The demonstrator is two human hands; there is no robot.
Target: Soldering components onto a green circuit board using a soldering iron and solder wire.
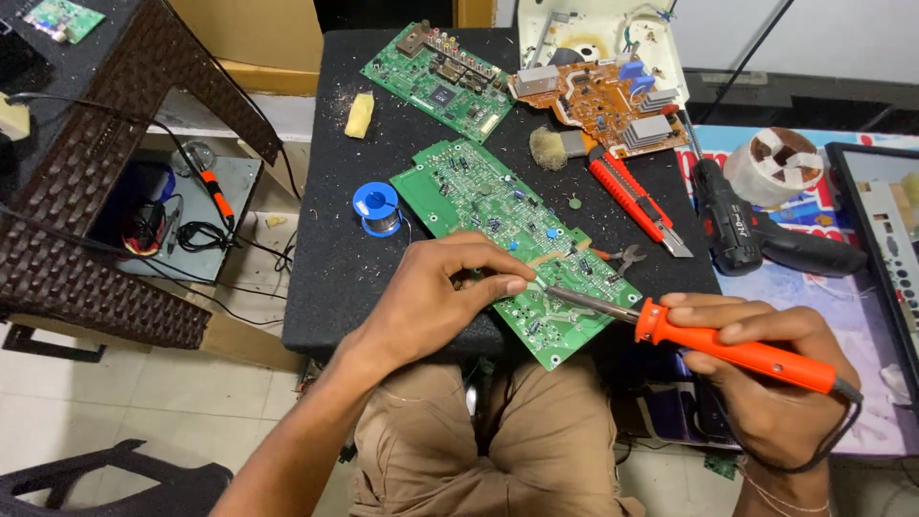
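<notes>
Knees in tan trousers (498, 450) sit lowest in view, under the table edge. Right hand (766, 369) closed around an orange-handled soldering iron (728, 349), fingers wrapped on the grip, metal tip down on the long green circuit board (507, 239). Left hand (436, 297) pinches something small, thumb against forefinger, right at the iron tip; too small to tell what. Board lies diagonal on the black table (325, 278), near end overhanging the edge above the lap. Blue solder spool (376, 206) just left of the board. Small cutters (627, 257) and red utility knife (637, 201) to its right. Second green board (440, 81) and brown board (598, 101) at the far end. Black drill (756, 235) further right.
</notes>
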